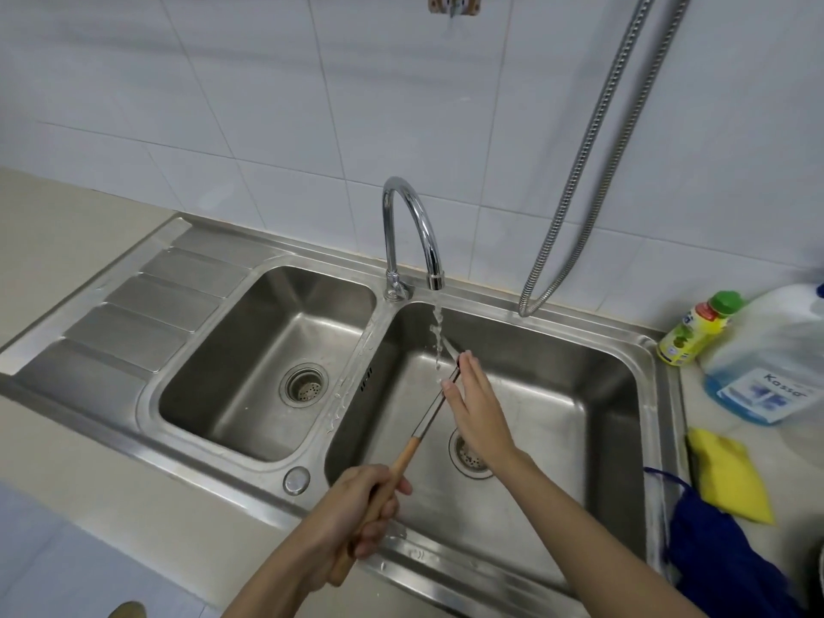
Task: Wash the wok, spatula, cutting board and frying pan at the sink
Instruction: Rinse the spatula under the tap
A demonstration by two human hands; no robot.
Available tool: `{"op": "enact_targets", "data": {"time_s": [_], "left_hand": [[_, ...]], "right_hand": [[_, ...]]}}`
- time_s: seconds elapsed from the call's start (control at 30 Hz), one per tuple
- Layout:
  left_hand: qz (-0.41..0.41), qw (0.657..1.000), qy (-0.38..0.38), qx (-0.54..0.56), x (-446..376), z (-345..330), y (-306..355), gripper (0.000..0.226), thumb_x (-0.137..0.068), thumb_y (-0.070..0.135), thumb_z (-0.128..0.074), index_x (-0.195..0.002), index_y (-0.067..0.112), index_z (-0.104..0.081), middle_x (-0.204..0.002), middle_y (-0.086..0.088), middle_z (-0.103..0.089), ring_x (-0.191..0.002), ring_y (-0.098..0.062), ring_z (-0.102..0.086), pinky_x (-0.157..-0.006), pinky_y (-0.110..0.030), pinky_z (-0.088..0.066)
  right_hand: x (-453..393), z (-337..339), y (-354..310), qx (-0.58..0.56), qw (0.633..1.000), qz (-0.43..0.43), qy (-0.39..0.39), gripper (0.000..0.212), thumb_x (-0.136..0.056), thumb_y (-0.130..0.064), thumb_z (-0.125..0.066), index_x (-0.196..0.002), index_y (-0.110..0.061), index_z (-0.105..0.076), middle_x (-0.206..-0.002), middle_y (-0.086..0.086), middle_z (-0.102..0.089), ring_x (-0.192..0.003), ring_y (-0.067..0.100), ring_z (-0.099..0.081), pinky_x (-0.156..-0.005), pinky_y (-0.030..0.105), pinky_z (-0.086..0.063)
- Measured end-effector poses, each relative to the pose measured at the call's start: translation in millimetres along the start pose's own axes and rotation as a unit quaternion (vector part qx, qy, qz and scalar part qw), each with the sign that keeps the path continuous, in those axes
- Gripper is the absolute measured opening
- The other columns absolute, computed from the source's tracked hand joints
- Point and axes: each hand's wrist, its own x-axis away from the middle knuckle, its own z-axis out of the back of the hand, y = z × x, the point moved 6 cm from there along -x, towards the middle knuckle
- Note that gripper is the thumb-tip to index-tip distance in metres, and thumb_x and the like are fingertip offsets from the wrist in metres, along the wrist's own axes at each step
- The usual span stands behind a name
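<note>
Both hands work the spatula (434, 405): left hand (361, 512) grips its wooden handle, angling the blade under the tap's stream; right hand (479, 410), fingers straight, rubs the metal clean

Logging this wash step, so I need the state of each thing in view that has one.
Faucet: running.
Spatula: under the stream, being rinsed.
Left hand: grips the spatula's wooden handle.
Right hand: fingers straight, rubbing the spatula.
Left basin: holds no dishes.
Soap bottle: capped.

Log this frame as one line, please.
rinsing | left hand grips wooden-handled metal spatula | right hand rubs blade | chrome tap running | right basin
</note>
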Motion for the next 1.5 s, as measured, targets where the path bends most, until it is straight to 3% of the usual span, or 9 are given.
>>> {"op": "enact_targets", "data": {"time_s": [0.23, 0.37, 0.53, 0.67, 0.87, 0.97, 1.1, 1.27, 1.5], "left_hand": [[-0.005, 0.999, 0.029, -0.038, 21, 13, 1, 0.03, -0.097, 0.019, -0.038, -0.095, 0.0, -0.062, -0.059, -0.004, -0.044, -0.039, -0.012, -0.028, -0.034, -0.015, -0.02], [-0.006, 0.99, 0.089, -0.114, 34, 38, -2, 0.03, -0.098, 0.021, -0.041, -0.092, 0.003, -0.064, -0.056, -0.002, -0.046, -0.038, -0.012, -0.029, -0.038, -0.016, -0.019], [-0.053, 0.956, 0.15, -0.246, 39, 61, 4, 0.023, -0.099, 0.022, -0.048, -0.091, 0.008, -0.064, -0.067, -0.003, -0.059, -0.043, -0.011, -0.04, -0.037, -0.024, -0.029], [-0.085, 0.909, 0.203, -0.355, 35, 65, 13, 0.016, -0.098, 0.027, -0.052, -0.087, 0.02, -0.061, -0.075, -0.001, -0.069, -0.043, -0.002, -0.05, -0.042, -0.014, -0.036], [-0.085, 0.832, 0.252, -0.487, 27, 71, 24, 0.008, -0.097, 0.035, -0.05, -0.096, 0.031, -0.056, -0.071, 0.004, -0.062, -0.063, -0.01, -0.059, -0.057, -0.024, -0.044], [-0.091, 0.806, 0.281, -0.514, 27, 73, 28, 0.004, -0.095, 0.036, -0.052, -0.098, 0.033, -0.051, -0.073, 0.009, -0.06, -0.065, -0.008, -0.059, -0.059, -0.024, -0.049], [-0.096, 0.771, 0.306, -0.55, 24, 74, 34, 0.009, -0.095, 0.035, -0.053, -0.1, 0.032, -0.046, -0.08, 0.011, -0.059, -0.063, -0.006, -0.055, -0.051, -0.016, -0.038], [-0.091, 0.735, 0.31, -0.596, 19, 71, 32, 0.013, -0.097, 0.037, -0.049, -0.107, 0.033, -0.044, -0.093, 0.015, -0.057, -0.065, -0.004, -0.053, -0.049, -0.012, -0.031], [-0.104, 0.695, 0.285, -0.652, 8, 69, 22, 0.021, -0.097, 0.046, -0.042, -0.106, 0.033, -0.055, -0.09, 0.013, -0.052, -0.072, -0.006, -0.058, -0.06, -0.022, -0.049]], "right_hand": [[7, -5, -6, -0.072, 0.997, 0.018, 0.009, 0.059, -0.097, -0.039, -0.046, -0.148, -0.016, -0.029, -0.153, -0.006, -0.03, -0.141, 0.008, -0.026, -0.116, 0.029, -0.024], [-8, 4, -1, -0.131, 0.99, 0.013, 0.045, 0.029, -0.095, -0.027, -0.054, -0.122, -0.018, -0.058, -0.119, -0.003, -0.063, -0.107, 0.006, -0.059, -0.092, 0.027, -0.05], [-78, 50, -24, -0.073, 0.992, 0.046, 0.094, 0.022, -0.096, -0.018, -0.051, -0.112, -0.01, -0.063, -0.108, 0.004, -0.064, -0.095, 0.014, -0.059, -0.081, 0.019, -0.046], [-150, 51, -68, -0.036, 0.995, 0.094, -0.004, 0.025, -0.095, -0.014, -0.051, -0.118, -0.008, -0.06, -0.117, 0.008, -0.062, -0.104, 0.018, -0.058, -0.083, 0.015, -0.042], [-185, 20, -99, -0.078, 0.964, 0.124, -0.22, 0.038, -0.093, -0.024, -0.058, -0.127, -0.005, -0.055, -0.116, 0.005, -0.06, -0.096, 0.011, -0.06, -0.081, 0.015, -0.05], [-203, 5, -94, 0.041, 0.967, 0.165, -0.189, 0.028, -0.095, -0.033, -0.051, -0.109, -0.011, -0.06, -0.098, 0.004, -0.064, -0.083, 0.011, -0.062, -0.077, 0.031, -0.051], [-200, 14, -106, 0.081, 0.966, 0.21, -0.125, 0.011, -0.099, -0.023, -0.044, -0.094, -0.015, -0.049, -0.075, -0.003, -0.049, -0.067, -0.004, -0.046, -0.075, 0.028, -0.052], [-205, 26, -99, 0.059, 0.978, 0.182, -0.086, 0.017, -0.085, -0.024, -0.059, -0.098, -0.014, -0.051, -0.093, 0.014, -0.064, -0.088, 0.034, -0.062, -0.083, 0.05, -0.05], [-136, 42, -35, -0.058, 0.993, 0.088, 0.053, 0.026, -0.099, -0.027, -0.043, -0.116, -0.015, -0.059, -0.101, 0.001, -0.067, -0.09, 0.012, -0.061, -0.081, 0.03, -0.049]]}}
